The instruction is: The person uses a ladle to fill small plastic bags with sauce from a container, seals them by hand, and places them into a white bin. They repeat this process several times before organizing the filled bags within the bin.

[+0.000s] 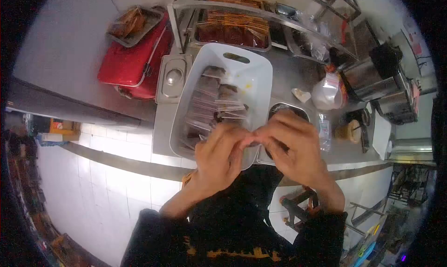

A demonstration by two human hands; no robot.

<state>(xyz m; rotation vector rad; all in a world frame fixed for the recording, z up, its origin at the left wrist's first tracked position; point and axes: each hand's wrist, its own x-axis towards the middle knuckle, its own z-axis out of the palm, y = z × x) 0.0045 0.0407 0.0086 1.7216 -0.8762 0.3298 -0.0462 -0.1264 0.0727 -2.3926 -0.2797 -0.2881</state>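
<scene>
Over the near end of a white plastic basin, my left hand and my right hand meet fingertip to fingertip. Both are closed in a pinch. Whatever they pinch is hidden or too small to make out. Inside the basin lie rows of dark, flat packets in clear wrapping, with small yellow spots on the bare floor beside them. Partly behind my right hand is a metal pan, its contents mostly covered by the hand.
Left of the basin are a lidded steel container and a red box with a wrapped tray on top. A tray of skewered food sits behind under a metal rack. A white tub and brown cup stand right.
</scene>
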